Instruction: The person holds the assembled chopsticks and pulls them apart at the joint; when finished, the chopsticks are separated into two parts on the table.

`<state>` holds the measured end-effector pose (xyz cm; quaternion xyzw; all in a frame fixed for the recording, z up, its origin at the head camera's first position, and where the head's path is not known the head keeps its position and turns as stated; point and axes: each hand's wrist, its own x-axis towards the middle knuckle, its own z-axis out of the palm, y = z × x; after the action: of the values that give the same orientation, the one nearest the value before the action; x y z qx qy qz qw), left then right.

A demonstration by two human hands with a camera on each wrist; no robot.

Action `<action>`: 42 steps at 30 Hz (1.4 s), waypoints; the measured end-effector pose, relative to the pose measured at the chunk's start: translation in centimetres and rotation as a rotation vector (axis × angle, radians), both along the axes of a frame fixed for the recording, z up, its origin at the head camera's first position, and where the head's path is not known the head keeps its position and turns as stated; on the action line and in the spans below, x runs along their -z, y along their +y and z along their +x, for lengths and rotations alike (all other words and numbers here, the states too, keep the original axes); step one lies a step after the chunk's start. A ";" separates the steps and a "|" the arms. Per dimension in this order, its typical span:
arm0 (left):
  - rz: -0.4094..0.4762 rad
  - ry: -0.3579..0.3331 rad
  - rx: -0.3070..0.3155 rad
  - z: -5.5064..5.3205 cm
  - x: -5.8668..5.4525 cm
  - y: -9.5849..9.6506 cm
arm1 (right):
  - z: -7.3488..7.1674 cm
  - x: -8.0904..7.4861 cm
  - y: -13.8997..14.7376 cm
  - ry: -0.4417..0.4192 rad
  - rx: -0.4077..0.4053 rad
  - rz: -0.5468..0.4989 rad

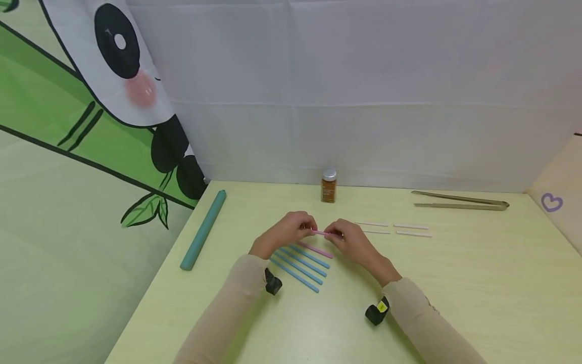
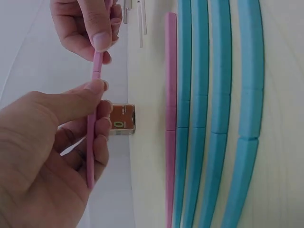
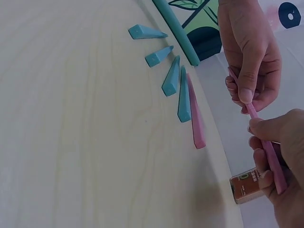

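Note:
Both hands hold one thin pink stick [image 1: 320, 233] above the table, near its middle. My left hand [image 1: 293, 230] pinches one end between thumb and fingers. The other end is gripped by my right hand [image 1: 349, 239], its thumb on top. A joint line crosses the stick between the two thumbs in the left wrist view. Below the hands, a second pink stick [image 2: 171, 85] lies beside several blue sticks [image 2: 219, 95], all roughly parallel on the table. Part of the held stick is hidden by the fingers.
A jar with a silver lid [image 1: 329, 186] stands behind the hands. Several thin white sticks [image 1: 411, 226] lie right of them, with metal tongs [image 1: 461, 202] farther back. A thick teal rod [image 1: 203, 230] lies along the table's left edge. A white curtain [image 1: 364, 101] hangs behind.

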<state>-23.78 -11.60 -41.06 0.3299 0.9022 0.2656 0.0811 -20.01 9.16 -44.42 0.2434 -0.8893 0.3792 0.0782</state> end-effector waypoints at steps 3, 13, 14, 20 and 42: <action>0.022 0.013 -0.006 0.0 0.1 -0.1 | 0.0 0.0 0.0 0.004 0.003 -0.004; 0.095 0.078 0.009 -0.3 0.5 -0.4 | 0.1 -0.2 0.1 0.027 0.001 -0.013; 0.102 0.082 0.008 -0.3 0.6 -0.4 | 0.1 -0.2 0.2 0.033 0.000 -0.013; 0.122 0.086 0.010 -0.5 0.7 -0.1 | 0.2 -0.1 0.5 0.048 0.006 -0.021; 0.157 0.088 0.007 -0.8 0.3 1.1 | 0.3 -0.3 1.7 0.042 0.027 -0.007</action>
<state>-24.53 -10.48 -41.33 0.3496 0.8803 0.3203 0.0163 -19.70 10.83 -44.11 0.2392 -0.8892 0.3761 0.1031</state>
